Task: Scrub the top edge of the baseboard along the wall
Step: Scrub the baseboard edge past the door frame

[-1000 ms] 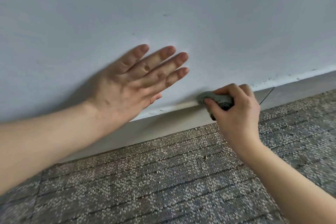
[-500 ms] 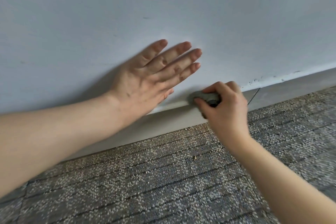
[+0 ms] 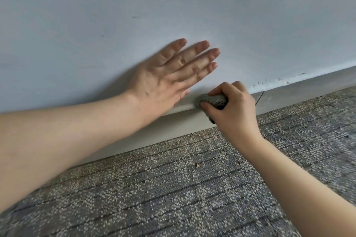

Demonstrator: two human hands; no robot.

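Right hand [image 3: 234, 110] is gripping a grey scrub pad [image 3: 211, 101], fingers and thumb curling round it, thumb tip pressing on the pad's front face. Pad is sitting on the top edge of the baseboard [image 3: 173, 123], pressing into the corner where the baseboard is meeting the wall [image 3: 173, 5]. Only part of the pad is showing; the rest is hiding under the fingers, with a darker mesh patch peeking out near the knuckles. Left hand [image 3: 169, 81] is lying flat on the wall just up-left of the pad, fingers straight and close together, holding nothing, heel of the palm sitting near the baseboard's top edge. Baseboard is running diagonally from lower left to upper right, with a thin seam [image 3: 260, 98] showing just right of the right hand. Chipped paint specks [image 3: 279, 81] are showing on the wall above the baseboard further right. Grey speckled carpet [image 3: 173, 188] is filling the lower frame, with a small crumb [image 3: 196, 165] lying on it.
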